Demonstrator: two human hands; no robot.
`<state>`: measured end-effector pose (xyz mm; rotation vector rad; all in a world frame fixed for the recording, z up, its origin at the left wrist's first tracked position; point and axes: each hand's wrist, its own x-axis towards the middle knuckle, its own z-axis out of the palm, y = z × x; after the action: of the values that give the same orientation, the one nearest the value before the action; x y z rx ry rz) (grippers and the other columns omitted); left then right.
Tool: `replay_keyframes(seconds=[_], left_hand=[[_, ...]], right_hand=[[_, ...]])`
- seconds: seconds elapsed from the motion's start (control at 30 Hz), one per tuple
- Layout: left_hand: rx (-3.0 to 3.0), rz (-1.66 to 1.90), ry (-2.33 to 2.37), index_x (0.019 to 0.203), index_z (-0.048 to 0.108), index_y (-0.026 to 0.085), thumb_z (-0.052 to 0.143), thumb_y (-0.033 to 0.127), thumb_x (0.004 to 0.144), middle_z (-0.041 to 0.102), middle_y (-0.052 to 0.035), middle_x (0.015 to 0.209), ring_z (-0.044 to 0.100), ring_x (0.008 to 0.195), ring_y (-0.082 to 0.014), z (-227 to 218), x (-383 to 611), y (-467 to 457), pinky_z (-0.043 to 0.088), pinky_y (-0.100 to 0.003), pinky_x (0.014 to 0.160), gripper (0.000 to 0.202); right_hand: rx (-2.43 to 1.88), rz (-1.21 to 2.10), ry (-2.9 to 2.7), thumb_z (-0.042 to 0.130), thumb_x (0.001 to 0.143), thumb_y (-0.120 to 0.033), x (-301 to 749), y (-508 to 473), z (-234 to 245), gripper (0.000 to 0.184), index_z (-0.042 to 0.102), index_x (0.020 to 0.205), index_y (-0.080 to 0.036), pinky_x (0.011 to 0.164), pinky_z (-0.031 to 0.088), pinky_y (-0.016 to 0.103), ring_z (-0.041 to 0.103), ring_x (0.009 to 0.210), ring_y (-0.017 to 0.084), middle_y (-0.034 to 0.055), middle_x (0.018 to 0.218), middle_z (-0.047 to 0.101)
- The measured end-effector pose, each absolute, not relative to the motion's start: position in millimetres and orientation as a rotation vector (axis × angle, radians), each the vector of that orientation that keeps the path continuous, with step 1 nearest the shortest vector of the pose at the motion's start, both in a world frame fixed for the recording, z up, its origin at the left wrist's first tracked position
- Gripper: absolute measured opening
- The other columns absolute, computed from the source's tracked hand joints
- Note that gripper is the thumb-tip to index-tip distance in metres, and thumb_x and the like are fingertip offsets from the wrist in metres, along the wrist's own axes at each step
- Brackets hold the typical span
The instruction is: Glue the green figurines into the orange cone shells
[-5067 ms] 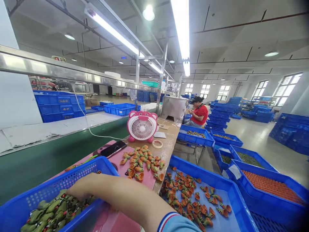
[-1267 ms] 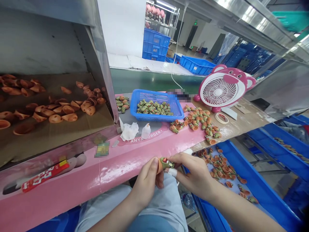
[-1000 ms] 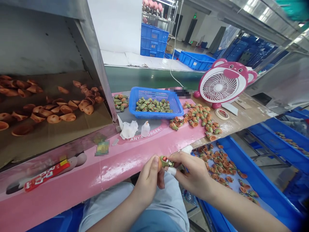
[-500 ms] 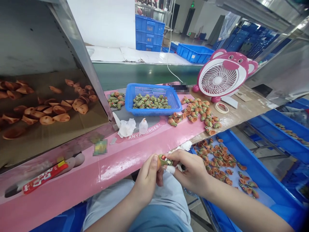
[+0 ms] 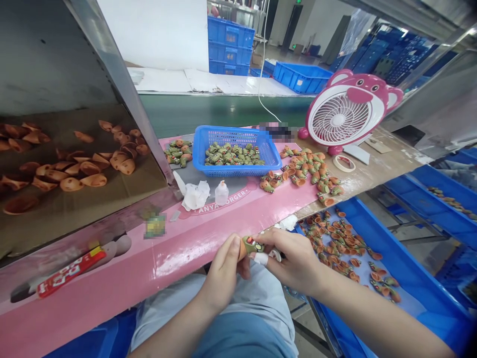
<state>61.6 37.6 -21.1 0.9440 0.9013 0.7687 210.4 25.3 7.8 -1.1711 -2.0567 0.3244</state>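
Observation:
Just above my lap, both hands meet on one small clay figurine (image 5: pixel 252 245), green with red and white painted details and an orange end. My left hand (image 5: pixel 222 273) pinches the orange end between thumb and fingers. At the green end, my right hand (image 5: pixel 298 261) is closed on it, with a white wrap around one digit. Similar green-and-orange figurines (image 5: pixel 303 166) lie in a loose pile on the pink-covered table (image 5: pixel 186 243). Mostly green pieces fill a blue perforated basket (image 5: pixel 238 171), and several more figurines (image 5: pixel 179 151) lie left of it.
A small translucent bottle (image 5: pixel 221 194) and crumpled white tissue (image 5: pixel 196 195) stand before the basket. Behind the pile are a pink fan (image 5: pixel 339 119) and a tape roll (image 5: pixel 344 163). A blue crate (image 5: pixel 406 258) of figurines sits lower right; orange clay pieces (image 5: pixel 89 169) lie left.
The figurine has turned a little between my hands, showing more of its painted side. Both hands keep hold of it, and the view has shifted slightly.

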Motion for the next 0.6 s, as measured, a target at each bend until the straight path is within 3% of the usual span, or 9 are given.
replay_keyframes(seconds=[0.6], left_hand=[[1.037,0.486,0.715,0.081,0.044,0.017,0.022,0.050,0.086,0.045,0.0035,0.063,0.048,0.056,-0.0097,-17,49,41,0.040,-0.025,0.055,0.040]], right_hand=[[-1.200,0.263,-1.999,0.058,0.074,-0.017,207,20,9,0.019,0.055,0.093,-0.016,0.052,0.044,0.015,0.053,0.054,0.006,-0.0010,0.064,0.058]])
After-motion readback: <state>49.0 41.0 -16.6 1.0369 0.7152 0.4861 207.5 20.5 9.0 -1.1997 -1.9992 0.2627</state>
